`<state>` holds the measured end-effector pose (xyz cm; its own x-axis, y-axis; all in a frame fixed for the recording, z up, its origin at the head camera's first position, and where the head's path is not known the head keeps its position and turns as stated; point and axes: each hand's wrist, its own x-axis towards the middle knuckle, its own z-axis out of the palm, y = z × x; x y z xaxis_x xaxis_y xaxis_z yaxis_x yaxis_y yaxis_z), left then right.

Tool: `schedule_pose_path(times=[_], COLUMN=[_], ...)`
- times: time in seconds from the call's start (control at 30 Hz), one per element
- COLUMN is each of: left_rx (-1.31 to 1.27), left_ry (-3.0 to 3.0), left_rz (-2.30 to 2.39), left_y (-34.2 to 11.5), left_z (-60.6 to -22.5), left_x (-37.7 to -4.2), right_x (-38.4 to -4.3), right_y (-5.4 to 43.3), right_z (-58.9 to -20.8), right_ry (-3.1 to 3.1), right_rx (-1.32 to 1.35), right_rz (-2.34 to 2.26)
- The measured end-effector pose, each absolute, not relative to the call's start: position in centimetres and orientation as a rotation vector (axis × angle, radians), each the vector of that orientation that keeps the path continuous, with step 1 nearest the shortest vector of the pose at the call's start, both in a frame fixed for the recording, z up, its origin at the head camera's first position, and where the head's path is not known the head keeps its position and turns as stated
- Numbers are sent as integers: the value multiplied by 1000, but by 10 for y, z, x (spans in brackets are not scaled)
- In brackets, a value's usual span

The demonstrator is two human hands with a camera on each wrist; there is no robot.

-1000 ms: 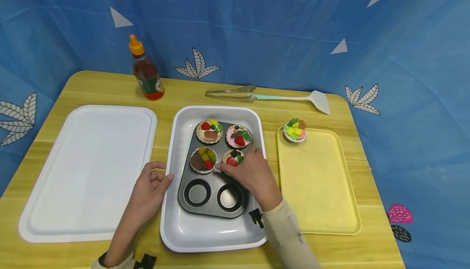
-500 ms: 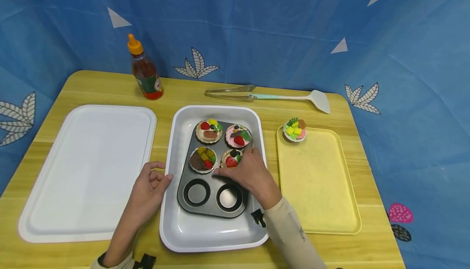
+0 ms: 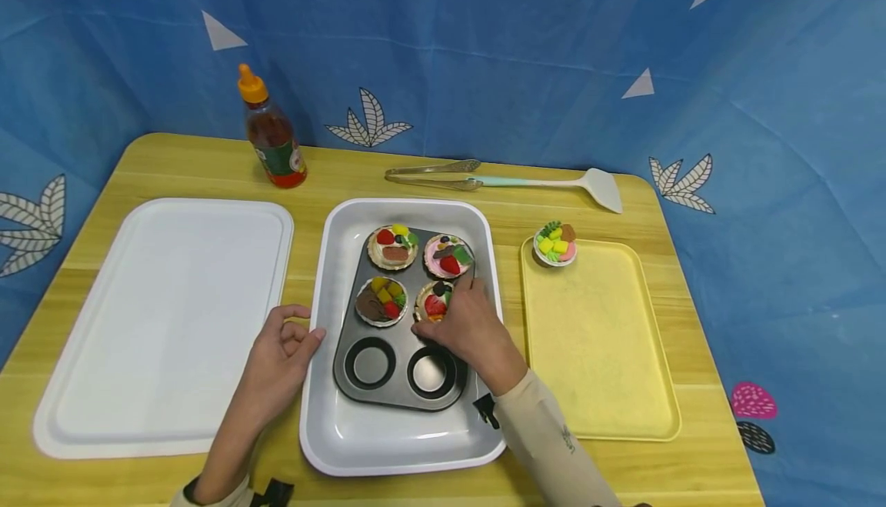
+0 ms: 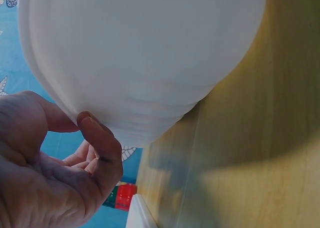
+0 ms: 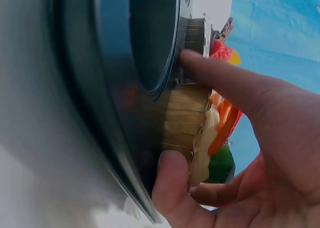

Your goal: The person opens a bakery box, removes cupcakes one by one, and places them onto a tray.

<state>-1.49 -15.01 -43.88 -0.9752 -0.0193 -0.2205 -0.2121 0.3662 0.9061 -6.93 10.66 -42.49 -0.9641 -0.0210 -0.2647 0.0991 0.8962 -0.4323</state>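
My left hand (image 3: 278,361) pinches the left rim of a deep white tray (image 3: 404,445) between thumb and a curled finger, plain in the left wrist view. A dark muffin tin (image 3: 400,395) lies in that tray. Over its right side, my right hand (image 3: 481,330) holds a fruit tart (image 3: 434,303) in the middle-row right cup, fingers and thumb round its gold cup (image 5: 186,113). Three other tarts fill cups around it: a chocolate one (image 3: 377,307), a cream one (image 3: 392,248) and a pink one (image 3: 443,253). The two nearest cups hold nothing.
On the left is a flat white tray (image 3: 173,322); on the right, a yellow tray (image 3: 595,345) with a fruit cupcake (image 3: 555,245) at its far left corner. A sauce bottle (image 3: 274,141), metal tongs (image 3: 432,172) and a spatula (image 3: 602,189) are along the back.
My right thumb has shifted from near the chocolate tart to the near side of the fruit tart. The left hand keeps its place on the tray rim.
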Motion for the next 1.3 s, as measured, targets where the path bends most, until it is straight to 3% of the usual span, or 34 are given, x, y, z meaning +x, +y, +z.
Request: schedule_pose_path(times=[1.3], left_rx=[-202], left_ry=[2464], left_rz=[1647], left_y=[-151], left_z=[-441], left_x=[-15], right_x=[-68], right_y=[112], right_z=[-421], right_ry=[2852], right_rx=[20], right_rz=[-785])
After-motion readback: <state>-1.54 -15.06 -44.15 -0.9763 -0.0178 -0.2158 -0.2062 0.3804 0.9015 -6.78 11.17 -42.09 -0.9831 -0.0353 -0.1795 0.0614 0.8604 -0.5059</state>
